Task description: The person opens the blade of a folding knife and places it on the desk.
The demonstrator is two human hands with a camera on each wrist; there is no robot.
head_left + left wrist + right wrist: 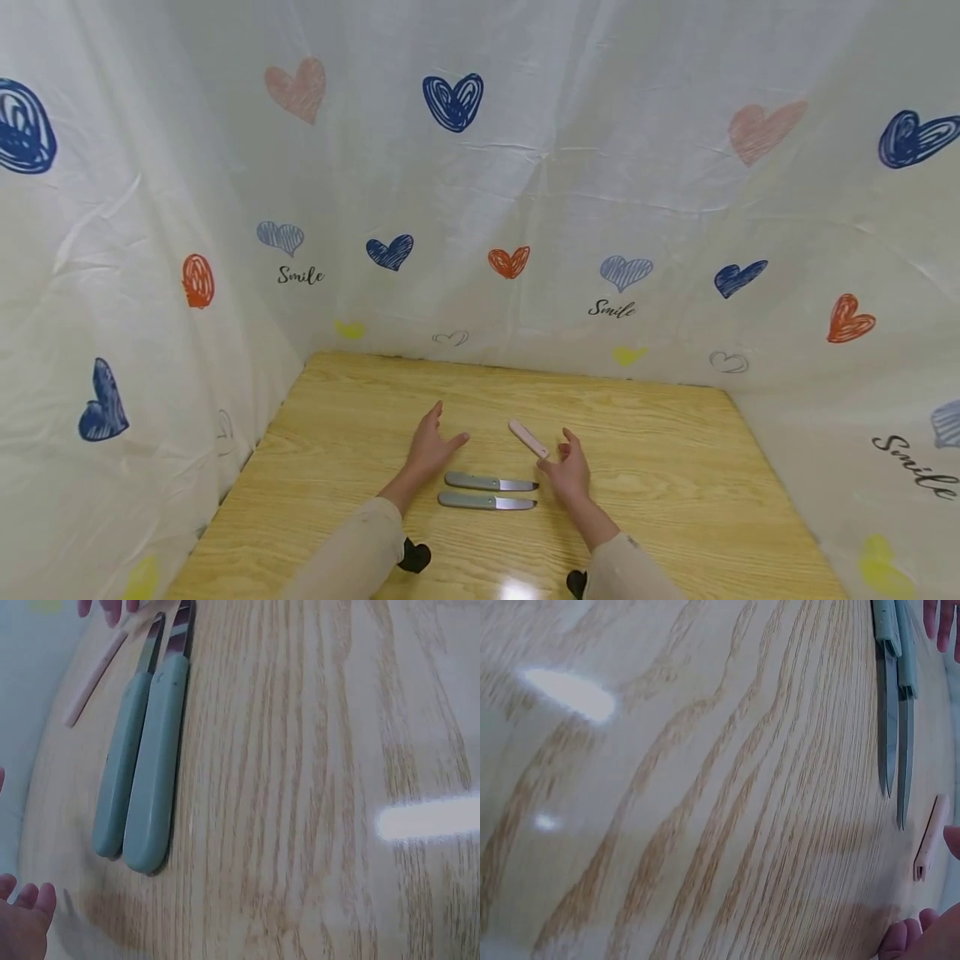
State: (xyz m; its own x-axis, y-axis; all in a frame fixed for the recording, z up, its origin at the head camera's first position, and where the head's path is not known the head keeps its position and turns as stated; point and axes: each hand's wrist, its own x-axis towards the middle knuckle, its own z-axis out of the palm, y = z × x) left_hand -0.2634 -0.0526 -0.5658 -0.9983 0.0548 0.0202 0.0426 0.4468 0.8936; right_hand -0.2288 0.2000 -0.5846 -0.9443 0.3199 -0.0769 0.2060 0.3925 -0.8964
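Two knives lie side by side on the wooden table, the far knife [471,481] and the near knife [467,500]. Both have grey-green handles to the left and metal blades pointing right. Beyond them a slim pink piece shaped like a knife handle [527,438] lies slanted; no blade shows on it. My right hand [570,477] is at its near end, thumb tip right by it, fingers loosely bent and apart from the thumb. Left of the knives, my left hand [431,446] hovers with fingers extended and thumb spread, holding nothing.
The light wood table [660,467] runs back to a white curtain [555,192] printed with hearts, which also hangs along both sides. A bright light reflection [517,590] shines on the table's near part.
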